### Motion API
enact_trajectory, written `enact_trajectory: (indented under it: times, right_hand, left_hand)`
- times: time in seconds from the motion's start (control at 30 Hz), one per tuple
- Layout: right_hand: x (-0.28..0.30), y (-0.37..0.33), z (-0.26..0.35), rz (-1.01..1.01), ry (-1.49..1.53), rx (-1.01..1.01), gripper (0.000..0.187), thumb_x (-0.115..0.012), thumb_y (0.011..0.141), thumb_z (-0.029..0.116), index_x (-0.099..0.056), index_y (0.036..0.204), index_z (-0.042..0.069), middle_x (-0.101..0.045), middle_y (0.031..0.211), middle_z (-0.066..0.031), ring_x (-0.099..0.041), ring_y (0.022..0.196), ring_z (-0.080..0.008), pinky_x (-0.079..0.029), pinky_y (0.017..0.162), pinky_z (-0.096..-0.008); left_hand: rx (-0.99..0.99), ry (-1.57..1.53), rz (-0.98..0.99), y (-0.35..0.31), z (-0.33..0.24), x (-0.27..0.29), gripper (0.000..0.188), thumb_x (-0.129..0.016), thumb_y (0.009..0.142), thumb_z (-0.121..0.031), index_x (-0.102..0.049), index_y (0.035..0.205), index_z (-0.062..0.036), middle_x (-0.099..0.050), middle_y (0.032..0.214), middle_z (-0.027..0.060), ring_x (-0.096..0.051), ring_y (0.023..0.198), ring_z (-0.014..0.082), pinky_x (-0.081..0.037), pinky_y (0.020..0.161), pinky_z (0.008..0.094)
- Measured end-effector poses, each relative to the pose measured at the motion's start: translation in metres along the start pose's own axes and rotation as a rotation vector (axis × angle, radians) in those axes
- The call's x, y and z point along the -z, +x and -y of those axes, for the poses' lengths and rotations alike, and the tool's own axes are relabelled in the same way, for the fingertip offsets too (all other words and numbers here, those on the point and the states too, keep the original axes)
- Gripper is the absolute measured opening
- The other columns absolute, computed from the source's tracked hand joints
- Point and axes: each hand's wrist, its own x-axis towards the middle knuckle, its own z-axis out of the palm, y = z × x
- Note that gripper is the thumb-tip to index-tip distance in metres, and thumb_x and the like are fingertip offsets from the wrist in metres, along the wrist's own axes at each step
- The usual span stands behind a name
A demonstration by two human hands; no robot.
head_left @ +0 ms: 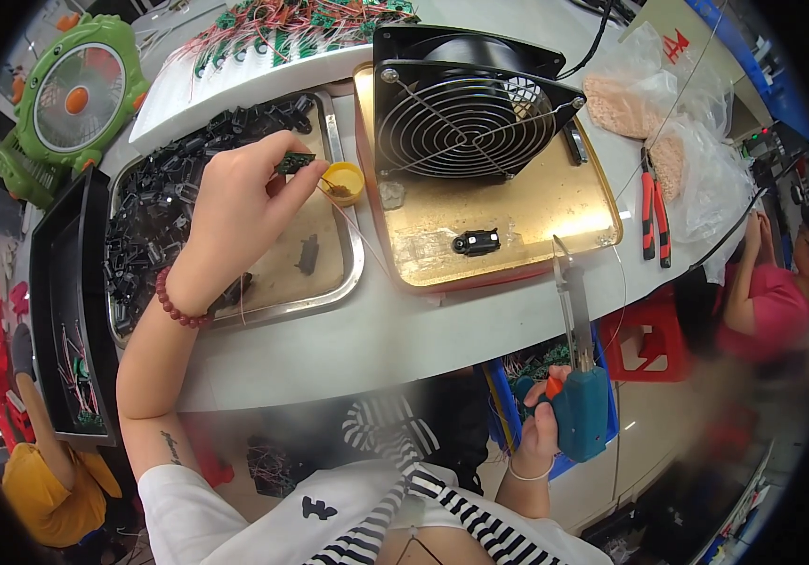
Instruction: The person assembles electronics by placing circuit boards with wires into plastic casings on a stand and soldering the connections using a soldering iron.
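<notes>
My left hand [235, 202] pinches a small green circuit board [293, 162] between thumb and fingers. Thin wires run from the board, and their ends reach into a small yellow cup [355, 175] holding brown paste-like stuff. In my right hand [538, 435] is a teal soldering gun [582, 419] with an orange trigger, its long metal tip pointing up toward the edge of a gold tray [527, 215]. A small black plastic housing [476, 242] lies on that tray, apart from both hands.
A black fan with a wire grille [469, 132] stands on the gold tray. At left, a metal tray [353, 282] holds many black housings. Red-handled pliers [654, 217] and plastic bags of small pinkish parts [621, 104] lie at right. Wired boards [301, 28] fill a white foam tray behind.
</notes>
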Motion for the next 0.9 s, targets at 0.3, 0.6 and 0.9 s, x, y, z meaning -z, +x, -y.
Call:
enact_trajectory:
  times: [0.3,0.6,0.9]
  right_hand:
    - [0.001,-0.001,-0.001,-0.001,0.003,0.006,0.051,-0.065,0.081,0.018,-0.053,0.125,-0.005,-0.058,0.119,-0.0168,-0.055,0.069,-0.016,-0.043,0.063,-0.0265]
    - [-0.001,0.0,0.004,-0.044,0.005,-0.02,0.052,-0.068,0.08,0.021,-0.054,0.123,-0.006,-0.059,0.116,-0.0159,-0.055,0.065,-0.0158,-0.043,0.062,-0.0262]
    - [-0.004,0.0,0.008,-0.066,-0.006,-0.045,0.051,-0.067,0.08,0.021,-0.054,0.122,-0.006,-0.058,0.114,-0.0175,-0.055,0.065,-0.016,-0.043,0.061,-0.0254]
  left_hand:
    - [0.098,-0.298,0.081,-0.001,0.001,0.004,0.019,-0.071,0.086,-0.017,-0.066,0.088,0.0018,-0.05,0.058,-0.0019,-0.041,0.053,0.0021,-0.032,0.046,0.0221]
    - [0.308,-0.72,0.462,-0.003,0.012,0.033,0.013,-0.067,0.087,-0.01,-0.065,0.09,0.0016,-0.063,0.079,-0.0004,-0.054,0.064,0.0028,-0.048,0.059,0.02]
    - [0.369,-0.949,0.55,-0.01,-0.003,0.041,0.011,-0.06,0.086,-0.006,-0.057,0.096,-0.0027,-0.054,0.085,-0.0033,-0.049,0.075,0.003,-0.038,0.062,0.0167]
